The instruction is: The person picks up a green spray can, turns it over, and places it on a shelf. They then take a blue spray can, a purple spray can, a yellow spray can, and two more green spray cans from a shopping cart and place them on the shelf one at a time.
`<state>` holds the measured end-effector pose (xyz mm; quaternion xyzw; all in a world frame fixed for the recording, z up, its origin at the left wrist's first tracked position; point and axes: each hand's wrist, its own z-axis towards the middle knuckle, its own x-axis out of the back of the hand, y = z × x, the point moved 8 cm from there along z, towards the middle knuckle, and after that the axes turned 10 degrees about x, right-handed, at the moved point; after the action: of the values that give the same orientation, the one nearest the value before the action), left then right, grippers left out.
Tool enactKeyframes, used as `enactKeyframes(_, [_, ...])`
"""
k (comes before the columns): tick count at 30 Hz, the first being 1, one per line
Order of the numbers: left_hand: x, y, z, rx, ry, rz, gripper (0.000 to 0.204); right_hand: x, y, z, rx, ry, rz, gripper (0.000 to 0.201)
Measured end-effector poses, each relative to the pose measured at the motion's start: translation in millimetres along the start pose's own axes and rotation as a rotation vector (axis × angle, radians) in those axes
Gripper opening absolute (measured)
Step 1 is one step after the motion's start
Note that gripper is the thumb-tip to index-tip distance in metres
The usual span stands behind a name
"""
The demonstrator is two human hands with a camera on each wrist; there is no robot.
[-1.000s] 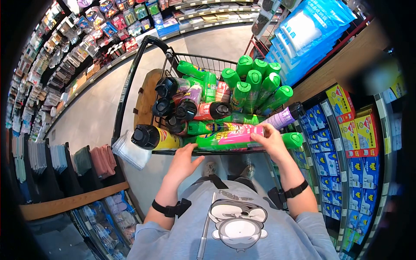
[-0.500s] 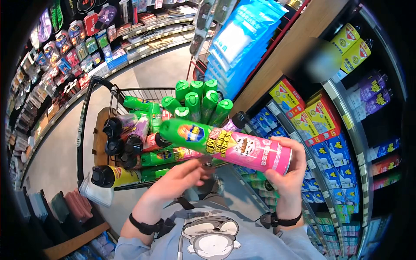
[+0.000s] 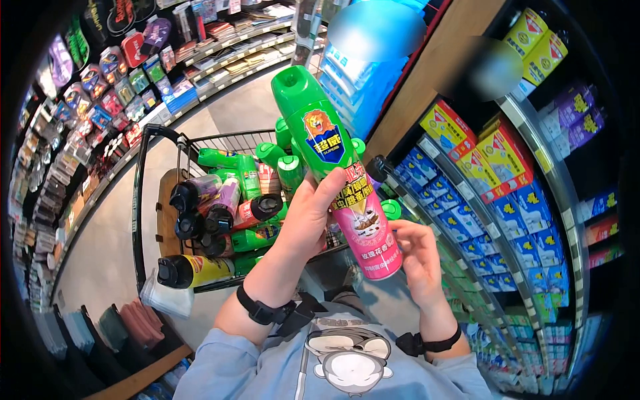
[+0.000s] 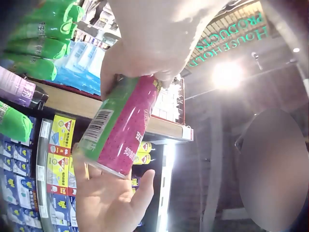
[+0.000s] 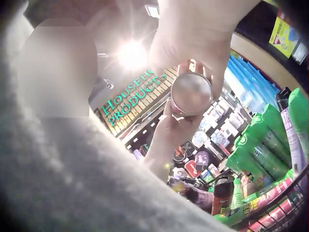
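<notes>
The left hand (image 3: pixel 308 219) grips the pink-and-green spray can (image 3: pixel 359 203) around its mid-body, thumb on the front, a hold that likely carries most of the weight. The right hand (image 3: pixel 420 263) lies beside the can's lower end, fingers relaxed and slightly bent, probably to steady it; contact cannot be confirmed. The can is tilted, cap end away from the wearer, with lettering facing the head camera, presumably for legibility. Beyond it, the shopping cart (image 3: pixel 141 200) contains green-capped cans (image 3: pixel 289 175), some upright, perhaps to save space.
</notes>
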<state>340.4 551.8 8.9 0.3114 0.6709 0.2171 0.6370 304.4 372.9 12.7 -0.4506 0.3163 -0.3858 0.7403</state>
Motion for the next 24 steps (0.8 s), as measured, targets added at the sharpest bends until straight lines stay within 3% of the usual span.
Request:
enactKeyframes(8, [-16.1, -41.7, 5.2, 0.174, -0.123, 0.017, 0.047, 10.8, -3.5, -13.3, -0.206, 0.113, -0.154, 0.058])
enactKeyframes(14, [-48.2, -69.6, -1.9, 0.233, -0.194, 0.039, 0.041, 31.6, -22.8, -24.7, -0.210, 0.148, -0.211, 0.072])
enactKeyframes(18, [-93.4, -90.3, -12.0, 0.125, -0.282, 0.279, 0.047, 43.4, -35.6, -47.3, -0.173, 0.148, -0.143, 0.104])
enactKeyframes(20, [-114.3, -111.4, -20.5, 0.047, -0.266, 0.549, 0.054, 52.6, -54.6, -60.2, -0.070, 0.076, -0.475, 0.103])
enactKeyframes(22, [-138.7, -134.5, -30.9, -0.044, -0.258, 0.891, 0.065, 74.7, -57.8, -92.8, -0.222, 0.241, -0.333, 0.097])
enactKeyframes(24, [-174.1, -152.5, -43.3, -0.176, -0.422, 0.970, 0.064, 101.8, -73.7, -125.4, -0.167, 0.362, -0.303, 0.090])
